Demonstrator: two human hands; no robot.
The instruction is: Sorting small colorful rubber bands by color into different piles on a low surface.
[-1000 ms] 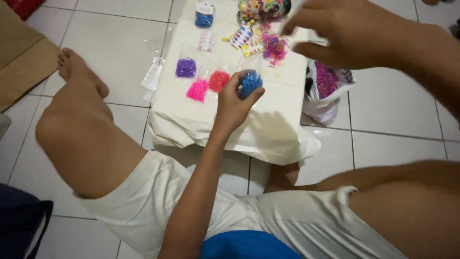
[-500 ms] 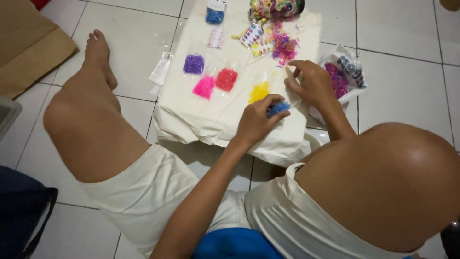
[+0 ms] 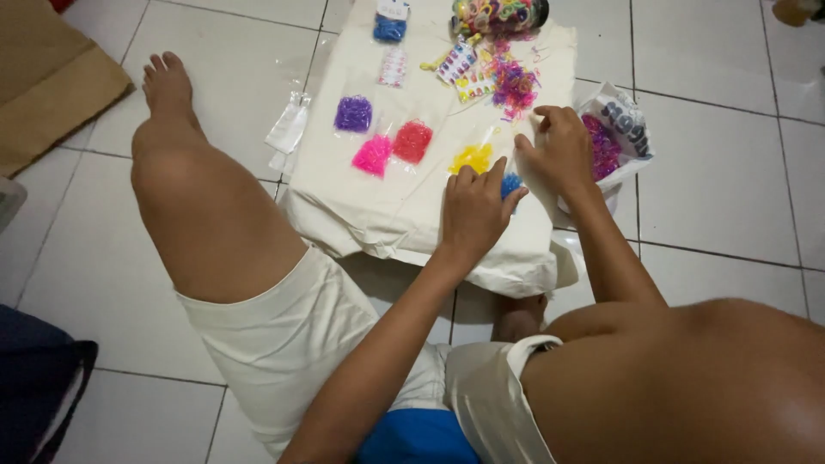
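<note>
My left hand (image 3: pixel 473 210) presses a blue packet of small rubber bands (image 3: pixel 512 183) onto the white cloth (image 3: pixel 404 215), fingers closed round it. My right hand (image 3: pixel 560 150) lies just right of it with bent fingers, at the packet's clear end; whether it grips anything is hidden. A yellow packet (image 3: pixel 473 158) lies right above my left hand. Red (image 3: pixel 412 141), pink (image 3: pixel 373 155) and purple (image 3: pixel 353 113) packets lie in a group further left.
At the cloth's far end stand a jar of coloured bands (image 3: pixel 498 13), a loose band pile (image 3: pixel 514 84) and another blue packet (image 3: pixel 389 27). A white plastic bag with purple bands (image 3: pixel 632 129) sits right. Clear wrappers (image 3: pixel 288 129) and cardboard (image 3: pixel 43 77) lie left.
My left hand brought the blue packet down from the air onto the cloth beside the yellow packet. My right hand came down from above and settled next to it.
</note>
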